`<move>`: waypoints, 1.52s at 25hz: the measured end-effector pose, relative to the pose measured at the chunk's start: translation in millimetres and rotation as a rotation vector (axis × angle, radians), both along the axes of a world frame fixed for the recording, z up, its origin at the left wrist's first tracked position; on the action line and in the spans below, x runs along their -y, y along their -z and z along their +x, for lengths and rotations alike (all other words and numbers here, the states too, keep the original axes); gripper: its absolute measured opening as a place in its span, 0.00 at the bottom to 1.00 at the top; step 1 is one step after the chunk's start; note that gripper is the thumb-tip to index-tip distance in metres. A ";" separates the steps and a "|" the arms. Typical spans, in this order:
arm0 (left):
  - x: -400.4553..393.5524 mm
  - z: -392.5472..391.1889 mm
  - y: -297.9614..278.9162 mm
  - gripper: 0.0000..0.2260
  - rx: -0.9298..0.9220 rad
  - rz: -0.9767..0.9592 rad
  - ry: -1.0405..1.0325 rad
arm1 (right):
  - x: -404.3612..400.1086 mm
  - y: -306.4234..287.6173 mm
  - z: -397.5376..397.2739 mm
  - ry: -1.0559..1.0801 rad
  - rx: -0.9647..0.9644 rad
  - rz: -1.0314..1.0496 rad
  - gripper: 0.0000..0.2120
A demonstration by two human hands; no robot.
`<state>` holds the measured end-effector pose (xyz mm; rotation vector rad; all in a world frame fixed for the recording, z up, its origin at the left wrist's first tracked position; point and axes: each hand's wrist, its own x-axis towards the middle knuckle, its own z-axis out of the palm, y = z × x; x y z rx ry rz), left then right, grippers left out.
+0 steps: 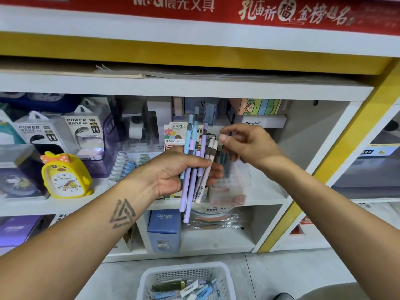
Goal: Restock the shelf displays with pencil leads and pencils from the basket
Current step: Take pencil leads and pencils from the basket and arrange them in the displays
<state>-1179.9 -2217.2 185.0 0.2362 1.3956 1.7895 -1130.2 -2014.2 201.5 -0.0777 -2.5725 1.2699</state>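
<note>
My left hand (173, 169) grips a bundle of pastel pencils (195, 161), purple, blue and beige, held upright in front of the middle shelf. Just to their right, my right hand (244, 144) has its thumb and fingers curled together near the pencil tops, above a clear display holder (233, 180) with dark pencils standing in it. Whether the right fingers pinch a pencil is blurred. A white basket (149, 280) on the floor below holds several pencil lead packs and pencils.
The shelf (270, 195) carries a yellow duck alarm clock (65, 176), power bank boxes (84, 131) and a colourful pencil display card (173, 135). A blue CRUHRE box (164, 230) stands on the lower shelf. A yellow post (337, 161) bounds the shelf at right.
</note>
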 end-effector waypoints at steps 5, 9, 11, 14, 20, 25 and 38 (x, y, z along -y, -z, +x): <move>0.7 -0.2 -1.6 0.11 0.021 0.049 0.003 | 17.5 -0.4 -7.3 -0.073 0.016 -0.275 0.07; 11.0 -11.2 -2.6 0.12 0.025 -0.030 -0.134 | 0.3 -14.1 -9.8 0.039 -0.184 -0.391 0.04; 17.0 -14.4 -2.8 0.14 0.049 -0.021 -0.157 | -6.6 -14.9 -10.5 0.064 -0.251 -0.250 0.04; 21.4 -16.8 -2.8 0.16 0.064 -0.013 -0.170 | -2.7 -5.1 -9.9 0.040 -0.197 0.040 0.03; 18.8 -14.8 -1.5 0.17 0.041 -0.026 -0.103 | 6.6 7.2 -9.2 -0.029 -0.155 0.397 0.04; 18.7 -13.7 0.4 0.17 0.025 -0.024 -0.080 | 1.4 4.3 -10.6 -0.026 -0.152 0.372 0.05; 21.6 -13.0 -0.1 0.13 0.000 -0.001 -0.045 | 6.0 2.5 -12.1 -0.023 -0.227 0.378 0.03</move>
